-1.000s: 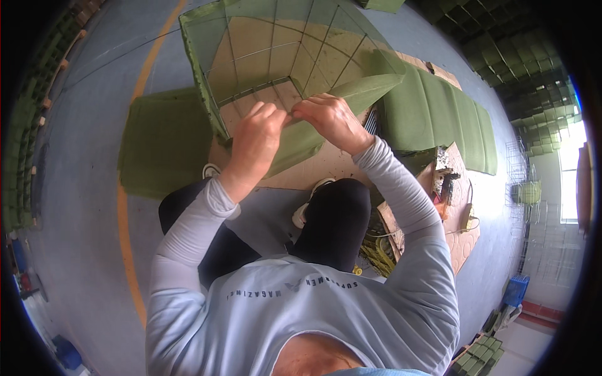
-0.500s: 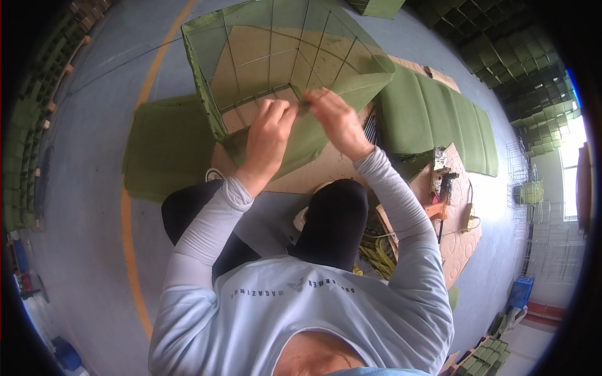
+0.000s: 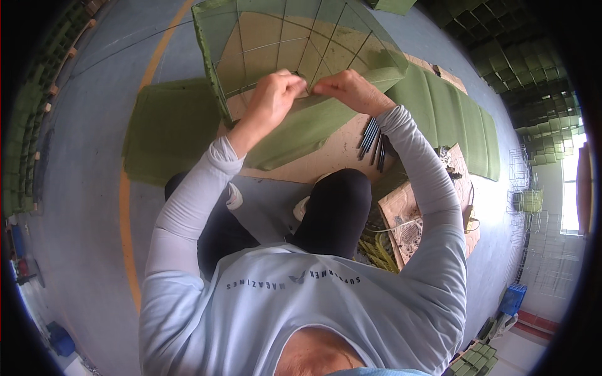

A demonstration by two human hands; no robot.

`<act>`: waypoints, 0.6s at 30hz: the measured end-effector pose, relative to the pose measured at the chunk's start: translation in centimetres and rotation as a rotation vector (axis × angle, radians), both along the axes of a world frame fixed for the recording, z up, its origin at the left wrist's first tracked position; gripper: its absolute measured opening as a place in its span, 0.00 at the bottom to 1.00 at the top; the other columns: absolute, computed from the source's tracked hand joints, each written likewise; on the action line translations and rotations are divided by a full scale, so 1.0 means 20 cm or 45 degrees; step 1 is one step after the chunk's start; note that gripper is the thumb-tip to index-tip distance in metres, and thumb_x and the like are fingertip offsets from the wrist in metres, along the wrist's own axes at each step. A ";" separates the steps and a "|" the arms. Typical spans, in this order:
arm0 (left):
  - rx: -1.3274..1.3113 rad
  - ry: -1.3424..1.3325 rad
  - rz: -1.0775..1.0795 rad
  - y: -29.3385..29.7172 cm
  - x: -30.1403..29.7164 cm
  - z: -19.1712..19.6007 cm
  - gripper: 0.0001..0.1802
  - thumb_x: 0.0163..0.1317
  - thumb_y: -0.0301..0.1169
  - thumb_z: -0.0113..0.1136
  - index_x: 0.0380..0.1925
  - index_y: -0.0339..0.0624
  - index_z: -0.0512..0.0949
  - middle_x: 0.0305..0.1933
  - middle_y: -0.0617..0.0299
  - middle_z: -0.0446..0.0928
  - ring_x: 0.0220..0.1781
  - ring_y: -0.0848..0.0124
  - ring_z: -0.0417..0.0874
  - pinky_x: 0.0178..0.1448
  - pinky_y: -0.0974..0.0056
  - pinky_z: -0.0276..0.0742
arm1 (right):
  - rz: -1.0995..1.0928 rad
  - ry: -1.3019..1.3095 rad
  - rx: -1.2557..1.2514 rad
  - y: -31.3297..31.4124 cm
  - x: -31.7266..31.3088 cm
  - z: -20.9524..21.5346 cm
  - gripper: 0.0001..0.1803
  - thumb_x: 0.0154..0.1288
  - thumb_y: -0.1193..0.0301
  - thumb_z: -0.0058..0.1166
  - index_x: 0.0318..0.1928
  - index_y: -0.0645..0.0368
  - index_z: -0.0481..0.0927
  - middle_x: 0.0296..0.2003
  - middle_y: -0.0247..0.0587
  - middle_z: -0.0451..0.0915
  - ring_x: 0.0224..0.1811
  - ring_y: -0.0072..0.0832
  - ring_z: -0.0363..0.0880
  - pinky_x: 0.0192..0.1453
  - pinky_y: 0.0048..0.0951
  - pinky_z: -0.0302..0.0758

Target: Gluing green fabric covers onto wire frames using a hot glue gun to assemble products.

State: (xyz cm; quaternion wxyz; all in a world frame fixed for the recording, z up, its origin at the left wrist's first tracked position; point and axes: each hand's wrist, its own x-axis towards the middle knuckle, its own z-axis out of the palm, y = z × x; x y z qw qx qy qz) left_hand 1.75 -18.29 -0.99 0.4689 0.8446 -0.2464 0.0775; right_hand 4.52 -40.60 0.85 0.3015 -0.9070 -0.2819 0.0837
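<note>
A wire-frame box [image 3: 282,41] covered in green mesh stands tilted in front of me, its open side facing me. A loose flap of green mesh fabric [image 3: 295,135] hangs over its near edge. My left hand [image 3: 273,94] is closed in a pinch at the near rim; whatever its fingertips hold is too small to make out. Close beside it, my right hand [image 3: 354,92] pinches the upper edge of the flap between thumb and fingers. The two sets of fingertips are a short way apart.
Folded green fabric [image 3: 448,122] lies at the right, and a green panel [image 3: 164,128] at the left. Dark rods [image 3: 370,143] rest on cardboard [image 3: 342,145] below my right wrist. A stained board [image 3: 404,216] with a cable sits by my right knee. Green stacks [image 3: 501,59] line the far right.
Both hands have moved a little up and away from me. The box and its flap have shifted up and to the right. The rods below my right wrist show more.
</note>
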 end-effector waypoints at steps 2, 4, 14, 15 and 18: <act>-0.196 -0.483 0.265 0.07 -0.05 0.03 0.09 0.64 0.24 0.62 0.42 0.33 0.83 0.39 0.55 0.81 0.39 0.59 0.82 0.41 0.64 0.76 | -0.019 -0.215 0.188 0.06 -0.09 -0.04 0.12 0.67 0.71 0.58 0.49 0.59 0.84 0.38 0.49 0.85 0.36 0.40 0.85 0.40 0.38 0.80; -0.096 -0.556 0.272 0.07 -0.15 -0.05 0.09 0.62 0.23 0.63 0.42 0.34 0.84 0.39 0.55 0.81 0.40 0.60 0.82 0.41 0.63 0.77 | 0.076 -0.647 0.424 0.16 -0.17 -0.12 0.15 0.65 0.74 0.59 0.52 0.60 0.81 0.40 0.46 0.85 0.38 0.40 0.84 0.41 0.38 0.80; 0.164 -0.299 0.047 0.09 -0.07 -0.07 0.05 0.58 0.23 0.64 0.32 0.32 0.82 0.32 0.50 0.77 0.38 0.52 0.80 0.41 0.52 0.73 | 0.125 -0.393 -0.011 0.20 -0.12 -0.06 0.08 0.65 0.70 0.57 0.41 0.58 0.83 0.33 0.44 0.85 0.37 0.42 0.83 0.43 0.38 0.79; 0.157 -0.223 0.016 0.10 -0.06 -0.06 0.05 0.59 0.24 0.63 0.33 0.32 0.82 0.32 0.49 0.77 0.37 0.51 0.80 0.41 0.52 0.73 | 0.121 -0.315 -0.020 0.20 -0.11 -0.06 0.09 0.67 0.69 0.57 0.42 0.59 0.84 0.35 0.44 0.86 0.38 0.43 0.84 0.44 0.38 0.79; 0.159 -0.088 -0.058 0.11 -0.04 -0.03 0.07 0.61 0.26 0.62 0.35 0.32 0.83 0.33 0.47 0.79 0.37 0.49 0.81 0.42 0.52 0.74 | 0.201 -0.298 -0.042 0.17 -0.07 -0.05 0.11 0.70 0.68 0.56 0.45 0.60 0.83 0.33 0.49 0.84 0.36 0.46 0.83 0.42 0.38 0.79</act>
